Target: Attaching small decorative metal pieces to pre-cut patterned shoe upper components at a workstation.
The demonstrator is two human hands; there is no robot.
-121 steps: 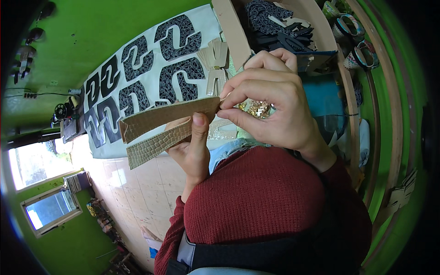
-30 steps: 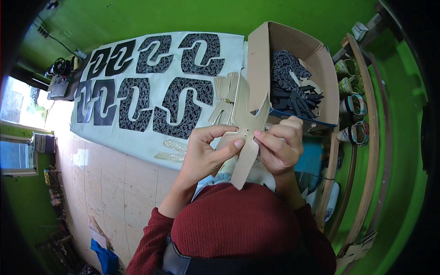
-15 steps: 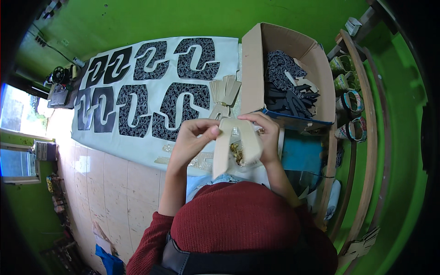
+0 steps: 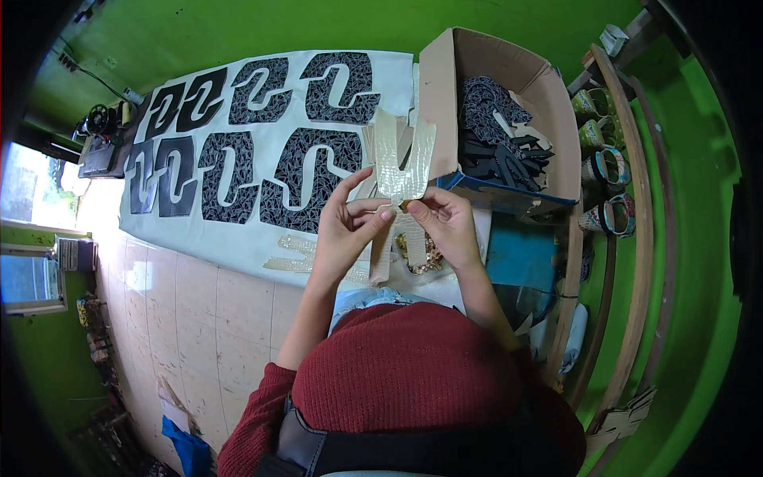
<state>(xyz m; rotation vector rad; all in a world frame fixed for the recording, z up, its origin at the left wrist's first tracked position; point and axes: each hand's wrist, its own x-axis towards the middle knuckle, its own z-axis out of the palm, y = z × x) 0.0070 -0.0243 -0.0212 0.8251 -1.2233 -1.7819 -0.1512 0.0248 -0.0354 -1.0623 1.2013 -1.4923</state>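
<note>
A glossy cream forked strap piece (image 4: pixel 404 171) with a crocodile-like pattern stands out above my fingers, its two prongs pointing away from me. My left hand (image 4: pixel 346 226) pinches its near end from the left, thumb against forefinger. From the other side, my right hand (image 4: pixel 447 222) grips the same end between thumb and forefinger. A small gold-coloured fitting (image 4: pixel 403 204) shows at the right fingertips. Matching cream strips (image 4: pixel 381 254) hang or lie below the hands; I cannot tell whether they join the held piece. Gold-coloured metal bits (image 4: pixel 429 261) lie just behind them.
Black patterned S-shaped cutouts (image 4: pixel 230 176) lie in rows on the white-covered table (image 4: pixel 274 163). More cream strips (image 4: pixel 296 253) are near its front edge. A cardboard box (image 4: pixel 437 95) of dark scraps stands at the right, beside a wooden rack (image 4: pixel 628 278) holding sandals.
The cream piece has swung from hanging toward me to pointing away, glossy side now showing. My hands have come closer together at its near end, and the gold fitting has come into view.
</note>
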